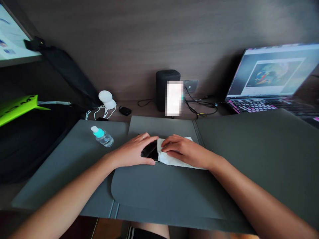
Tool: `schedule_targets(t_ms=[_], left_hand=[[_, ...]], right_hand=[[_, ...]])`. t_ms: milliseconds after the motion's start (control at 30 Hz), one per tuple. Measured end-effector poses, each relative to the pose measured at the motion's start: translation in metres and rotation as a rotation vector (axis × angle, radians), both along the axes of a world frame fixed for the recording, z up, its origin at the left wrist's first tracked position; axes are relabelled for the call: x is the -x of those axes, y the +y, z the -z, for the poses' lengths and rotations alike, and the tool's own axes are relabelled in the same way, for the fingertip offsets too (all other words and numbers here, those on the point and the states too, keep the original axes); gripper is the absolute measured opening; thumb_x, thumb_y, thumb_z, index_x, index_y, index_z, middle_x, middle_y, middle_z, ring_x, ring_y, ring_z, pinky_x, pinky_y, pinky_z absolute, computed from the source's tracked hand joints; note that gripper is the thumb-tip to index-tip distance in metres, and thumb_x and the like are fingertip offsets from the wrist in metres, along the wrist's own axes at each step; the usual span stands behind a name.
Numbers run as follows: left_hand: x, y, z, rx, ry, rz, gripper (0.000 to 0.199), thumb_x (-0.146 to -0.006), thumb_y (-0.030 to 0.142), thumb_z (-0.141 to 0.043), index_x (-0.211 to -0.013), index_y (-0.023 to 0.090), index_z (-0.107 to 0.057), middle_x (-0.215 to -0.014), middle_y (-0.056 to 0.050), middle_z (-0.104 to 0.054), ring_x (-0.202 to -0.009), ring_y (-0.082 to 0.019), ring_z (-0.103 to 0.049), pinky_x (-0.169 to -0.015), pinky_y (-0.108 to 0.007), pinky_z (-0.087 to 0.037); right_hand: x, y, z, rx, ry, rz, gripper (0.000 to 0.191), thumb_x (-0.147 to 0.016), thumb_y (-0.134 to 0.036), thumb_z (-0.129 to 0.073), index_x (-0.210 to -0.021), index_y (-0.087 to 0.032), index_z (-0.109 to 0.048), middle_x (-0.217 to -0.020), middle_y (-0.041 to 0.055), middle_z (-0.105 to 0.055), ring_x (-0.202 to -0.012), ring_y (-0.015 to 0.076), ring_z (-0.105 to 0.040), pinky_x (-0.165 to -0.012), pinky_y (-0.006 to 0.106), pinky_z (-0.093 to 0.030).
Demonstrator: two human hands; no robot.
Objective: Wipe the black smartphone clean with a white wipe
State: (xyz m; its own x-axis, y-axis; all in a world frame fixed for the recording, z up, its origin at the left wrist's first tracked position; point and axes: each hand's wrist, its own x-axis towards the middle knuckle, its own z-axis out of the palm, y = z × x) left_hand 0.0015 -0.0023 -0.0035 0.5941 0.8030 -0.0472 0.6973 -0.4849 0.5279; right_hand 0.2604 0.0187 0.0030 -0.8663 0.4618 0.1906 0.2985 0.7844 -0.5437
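A black phone point(151, 151) lies flat on the grey mat point(159, 192), partly covered by a white cloth point(169, 160). My left hand point(134, 151), with a ring on one finger, wraps round the phone's left end, thumb at the near edge and fingers at the far edge. Over the cloth, my right hand point(183, 149) rests with bent fingers pressed on it, at the phone's right side. A clear spray bottle with a turquoise collar point(104, 137) lies tilted on its side to the left of my left hand.
Behind the mat stand a black speaker point(161, 91), a white round device point(106, 98) with cables and a small black object point(125, 111). An open laptop point(274, 73) is at the back right. Black cables point(196, 108) lie near the wall. A black bag point(30, 142) is at the left.
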Motion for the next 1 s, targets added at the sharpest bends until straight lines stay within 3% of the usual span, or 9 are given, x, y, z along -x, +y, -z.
schedule_targets(t_ms=[133, 333, 500, 733, 1000], left_hand=[[0.000, -0.002, -0.001, -0.010, 0.005, 0.007, 0.078, -0.081, 0.047, -0.071, -0.149, 0.031, -0.035, -0.125, -0.006, -0.051, -0.119, -0.028, -0.051, -0.102, -0.039, -0.041], [0.001, -0.002, -0.001, -0.011, -0.006, 0.011, 0.076, -0.082, 0.047, -0.071, -0.148, 0.033, -0.036, -0.125, -0.006, -0.052, -0.115, -0.028, -0.055, -0.099, -0.039, -0.043], [0.001, 0.000, 0.000, -0.006, 0.015, -0.003, 0.079, -0.082, 0.050, -0.071, -0.149, 0.033, -0.033, -0.132, -0.007, -0.049, -0.118, -0.029, -0.053, -0.101, -0.041, -0.042], [0.000, -0.002, 0.000, 0.007, 0.015, -0.011, 0.077, -0.082, 0.049, -0.070, -0.148, 0.033, -0.034, -0.127, -0.006, -0.051, -0.115, -0.028, -0.054, -0.100, -0.040, -0.043], [0.003, -0.002, 0.000, 0.023, 0.000, -0.002, 0.077, -0.082, 0.050, -0.070, -0.149, 0.035, -0.033, -0.130, -0.007, -0.050, -0.118, -0.029, -0.053, -0.101, -0.041, -0.043]], right_hand=[[0.000, 0.000, 0.000, 0.004, 0.008, -0.043, 0.025, -0.098, -0.016, -0.049, -0.109, -0.017, -0.070, -0.114, 0.0107, -0.064, -0.106, 0.0206, -0.058, -0.096, 0.038, -0.046], [0.001, 0.002, 0.000, 0.011, -0.006, 0.008, 0.024, -0.097, -0.014, -0.049, -0.107, -0.017, -0.071, -0.113, 0.0101, -0.064, -0.105, 0.0200, -0.058, -0.095, 0.036, -0.046], [0.000, 0.003, 0.000, 0.035, 0.004, -0.055, 0.023, -0.096, -0.012, -0.050, -0.104, -0.016, -0.071, -0.111, 0.0093, -0.064, -0.104, 0.0193, -0.059, -0.096, 0.036, -0.046], [-0.002, 0.005, 0.003, 0.025, 0.030, 0.007, 0.023, -0.095, -0.011, -0.051, -0.102, -0.016, -0.072, -0.107, 0.0097, -0.065, -0.099, 0.0192, -0.059, -0.093, 0.037, -0.047], [-0.024, 0.011, -0.007, 0.191, -0.023, 0.030, 0.020, -0.096, -0.016, -0.052, -0.095, -0.017, -0.072, -0.100, 0.0069, -0.064, -0.094, 0.0160, -0.062, -0.089, 0.031, -0.048]])
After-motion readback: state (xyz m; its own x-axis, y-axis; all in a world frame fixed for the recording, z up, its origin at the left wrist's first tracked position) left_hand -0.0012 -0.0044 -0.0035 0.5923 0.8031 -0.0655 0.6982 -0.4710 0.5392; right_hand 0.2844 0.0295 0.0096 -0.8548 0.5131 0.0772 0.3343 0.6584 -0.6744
